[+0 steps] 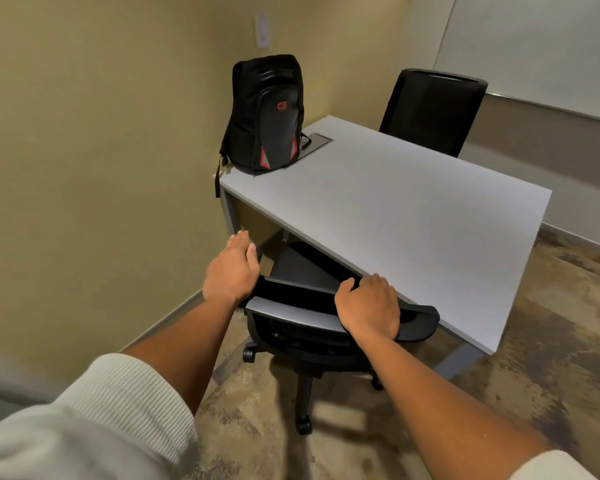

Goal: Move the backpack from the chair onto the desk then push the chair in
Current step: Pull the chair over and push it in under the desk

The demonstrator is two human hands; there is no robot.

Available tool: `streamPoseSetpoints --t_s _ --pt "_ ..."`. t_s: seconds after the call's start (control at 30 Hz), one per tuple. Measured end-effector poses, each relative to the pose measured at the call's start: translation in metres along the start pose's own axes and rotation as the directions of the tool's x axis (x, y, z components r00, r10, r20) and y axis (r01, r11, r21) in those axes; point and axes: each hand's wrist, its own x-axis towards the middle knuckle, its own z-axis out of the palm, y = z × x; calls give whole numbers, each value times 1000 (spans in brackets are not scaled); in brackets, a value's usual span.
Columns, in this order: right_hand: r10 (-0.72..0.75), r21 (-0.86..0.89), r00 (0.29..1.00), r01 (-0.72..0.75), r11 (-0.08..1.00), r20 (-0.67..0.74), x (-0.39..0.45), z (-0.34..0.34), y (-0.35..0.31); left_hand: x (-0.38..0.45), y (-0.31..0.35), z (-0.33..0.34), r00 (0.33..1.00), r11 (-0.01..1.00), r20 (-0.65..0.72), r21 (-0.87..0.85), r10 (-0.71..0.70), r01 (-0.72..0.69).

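A black backpack [269, 116] with red trim stands upright on the far left corner of the grey desk [413, 216], against the wall. The black office chair [298, 306] sits at the desk's near edge with its seat partly under the desktop. My left hand [231, 270] rests on the left end of the chair's backrest top, fingers curled over it. My right hand [368, 308] grips the right part of the same backrest top, close to the desk edge.
A second black chair [430, 110] stands on the far side of the desk. A yellow wall runs along the left, a whiteboard [541, 50] hangs at the back right. A cable hatch [317, 142] lies beside the backpack. Patterned carpet [551, 375] covers the floor.
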Motion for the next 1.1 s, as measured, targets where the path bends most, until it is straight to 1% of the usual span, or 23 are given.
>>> streamPoseSetpoints --t_s 0.17,0.4,0.63,0.87,1.0,1.1 --pt "43 35 999 -42 999 -27 19 6 -17 35 -6 0 999 999 35 6 32 -32" --pt "123 49 992 -122 991 -20 43 14 -46 84 -16 -1 991 996 96 14 92 -94" --pt "206 83 974 -198 977 -95 68 29 -76 142 -31 0 962 981 194 5 190 -195" --pt "301 171 933 -269 948 -198 93 44 -108 195 -43 1 928 958 238 -56 286 -280" --pt "299 175 921 -261 949 -249 104 50 -119 218 -47 4 910 947 260 -103 321 -305" --pt "282 135 927 -255 957 -246 116 50 -124 232 -47 9 899 937 266 -133 349 -325"
